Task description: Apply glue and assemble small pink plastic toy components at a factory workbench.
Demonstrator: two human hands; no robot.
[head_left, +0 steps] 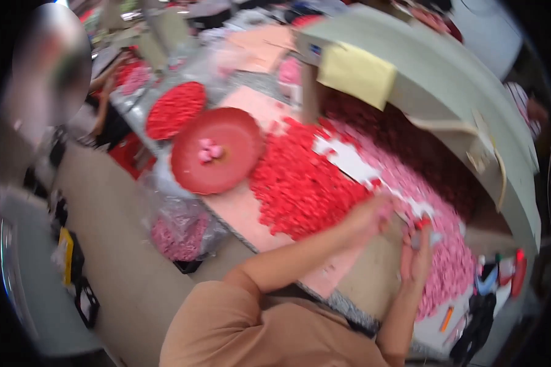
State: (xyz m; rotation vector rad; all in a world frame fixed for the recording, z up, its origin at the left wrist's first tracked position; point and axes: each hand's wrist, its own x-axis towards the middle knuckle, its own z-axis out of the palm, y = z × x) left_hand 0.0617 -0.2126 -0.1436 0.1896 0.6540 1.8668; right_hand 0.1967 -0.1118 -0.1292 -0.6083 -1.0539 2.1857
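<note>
Over the right part of the worktable, my two hands are close together but apart. My left hand (375, 215), beside the big heap of small red pieces (306, 183), has its fingers curled; motion blur hides what they hold, if anything. To its right, my right hand (415, 248) is turned partly upward, with a small red piece (422, 222) at its fingertips. Small pink pieces (448, 269) lie heaped just beyond and to the right of that hand. A white strip (349, 160) shows between the red and pink heaps.
A round red tray (190, 174) carries several pink balls (210, 150); another round tray of red pieces (176, 110) stands behind it. A pale curved housing (434, 55) overhangs the far right. A plastic bag of pink pieces (180, 235) sits left. Another person's arm (104, 92) is far left.
</note>
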